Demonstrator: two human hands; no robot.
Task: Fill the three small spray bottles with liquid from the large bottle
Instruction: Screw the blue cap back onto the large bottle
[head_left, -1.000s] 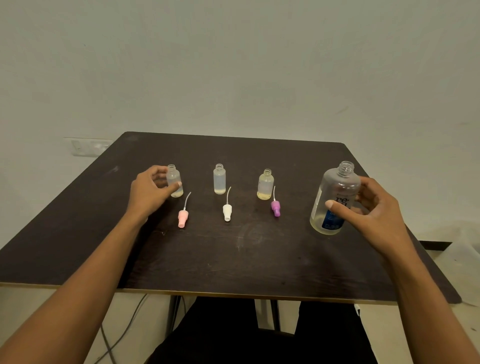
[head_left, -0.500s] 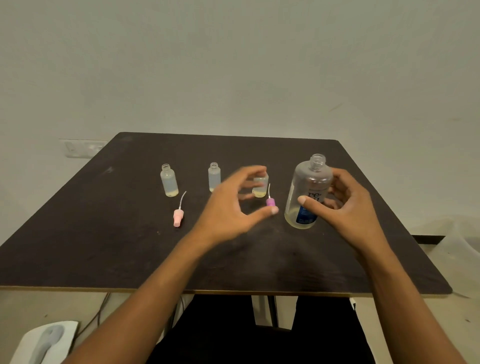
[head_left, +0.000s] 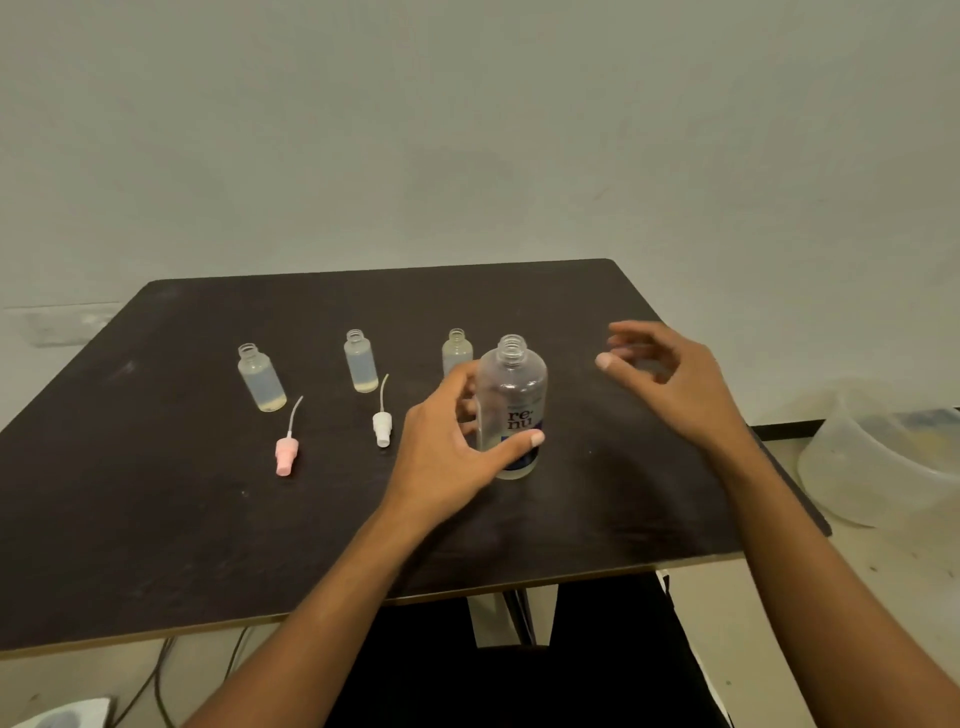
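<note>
Head view shows the large bottle (head_left: 511, 395) standing upright and without cap on the dark table (head_left: 156, 519), a little right of the middle. The left hand (head_left: 447, 457) is curled round its lower half, the thumb across the label in front, the fingers behind. The right hand (head_left: 670, 384) hovers to the right, apart from the bottle, its fingers loosely bent and holding nothing; it is blurred. Further back stand three open spray bottles in a row: the left small bottle (head_left: 261, 379), the middle small bottle (head_left: 360, 362), and the right small bottle (head_left: 457, 353), partly hidden behind the left hand. A pink spray cap (head_left: 286, 454) and a white spray cap (head_left: 382, 426) lie before the first two.
</note>
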